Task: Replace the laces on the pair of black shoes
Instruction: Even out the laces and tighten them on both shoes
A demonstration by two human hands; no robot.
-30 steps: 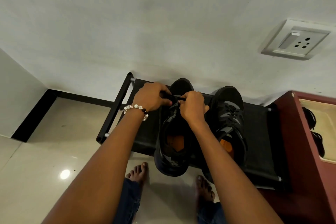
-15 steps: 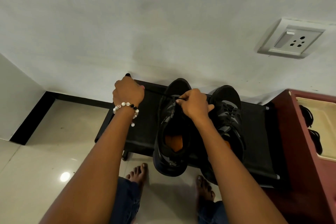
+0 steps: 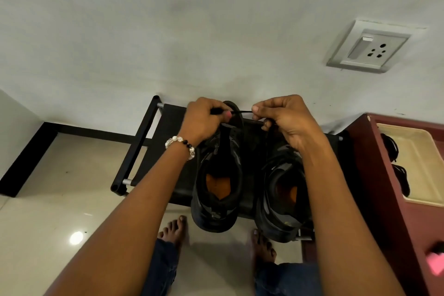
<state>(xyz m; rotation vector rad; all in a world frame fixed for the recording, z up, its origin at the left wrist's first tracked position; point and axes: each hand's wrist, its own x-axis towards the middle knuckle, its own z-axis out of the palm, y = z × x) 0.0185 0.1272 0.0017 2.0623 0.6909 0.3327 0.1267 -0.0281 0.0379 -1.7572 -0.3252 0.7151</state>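
While pinching fingers of both hands (image 3: 204, 118) (image 3: 283, 118) hold it, the lace (image 3: 243, 112) spans between them.

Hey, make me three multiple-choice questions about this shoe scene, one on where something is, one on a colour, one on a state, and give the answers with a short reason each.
1. Where do the two black shoes stand?
A. on the floor tiles
B. on the black rack
C. in the cream tray

2. What colour are the insoles inside the shoes?
A. orange
B. white
C. blue

3. What are the hands doing?
A. both hang idle
B. only the right one holds something
C. the left hand and right hand each pinch the black lace

Answers:
1 B, both shoes sit side by side on the rack's dark top, heels over its near edge.
2 A, orange shows through each shoe opening.
3 C, the lace runs straight between the two hands above the left shoe's toe.
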